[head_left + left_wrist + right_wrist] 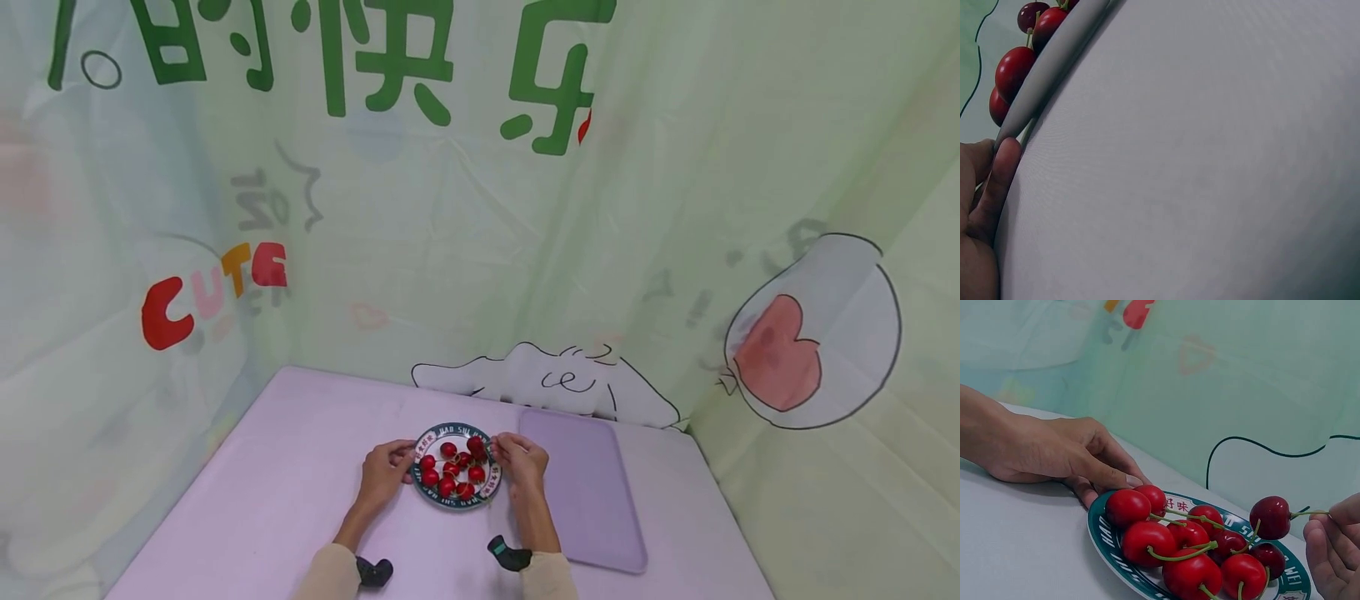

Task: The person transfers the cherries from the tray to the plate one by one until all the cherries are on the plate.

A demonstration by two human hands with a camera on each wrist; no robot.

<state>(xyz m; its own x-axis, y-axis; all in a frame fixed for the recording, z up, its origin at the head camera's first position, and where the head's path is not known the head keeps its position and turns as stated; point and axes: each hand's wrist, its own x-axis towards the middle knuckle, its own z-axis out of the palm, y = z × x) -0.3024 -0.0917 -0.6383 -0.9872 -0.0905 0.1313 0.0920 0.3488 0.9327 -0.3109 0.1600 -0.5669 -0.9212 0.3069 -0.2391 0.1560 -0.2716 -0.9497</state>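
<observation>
A round plate [456,431] with a dark green lettered rim sits on the table, holding several red cherries [1188,536] with green stems. At its left edge, my left hand [382,477] grips the rim, the thumb on top and other fingers lower down. In the left wrist view, fingertips [1007,159] meet the plate's underside edge. On the right side, my right hand [522,465] pinches the green stem of one dark red cherry [1270,517]. This cherry is at the plate's right side, above the others in the right wrist view.
A flat purple tray [592,492] lies on the pale table [247,500] to the right of the plate, beside my right forearm. Printed curtains [450,250] enclose the back and both sides. Dark straps with small devices are on both wrists.
</observation>
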